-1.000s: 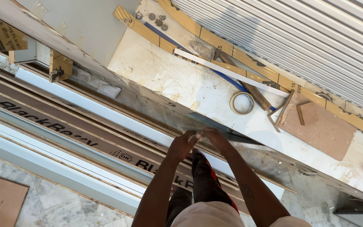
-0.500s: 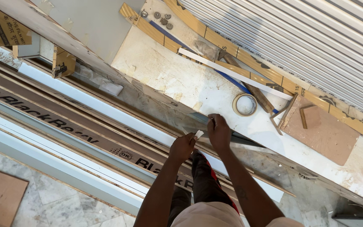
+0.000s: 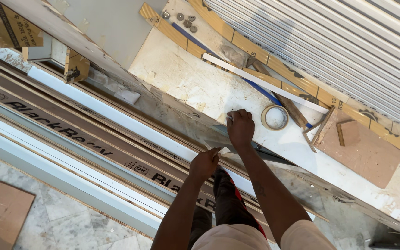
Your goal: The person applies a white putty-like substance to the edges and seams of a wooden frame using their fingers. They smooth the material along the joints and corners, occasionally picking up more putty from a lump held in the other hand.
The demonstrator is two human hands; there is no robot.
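Tape (image 3: 218,150), a short pale strip of it, is sitting near the middle of the frame, and we are pinching one end of it with the fingers of our left hand (image 3: 204,163), which are closing tightly around it. Our right hand (image 3: 240,128) is resting just above, slightly right of center, with its fingers curling down and pressing something small and white against the white board (image 3: 186,83); we cannot tell whether that is the other end of the same strip. Just to the right of our right hand, a roll of tape (image 3: 274,117) is lying flat on the board, close to the knuckles but not touching them. Beyond the roll, a thin white strip (image 3: 265,83) is running diagonally across the board toward the upper left. A brown square panel (image 3: 362,150) is lying at the right of the frame. Long white and brown frame sections (image 3: 84,134) are stretching diagonally across the left half, below the board. A piece of cardboard (image 3: 1,208) is lying on the marble floor (image 3: 70,222) in the lower left corner.
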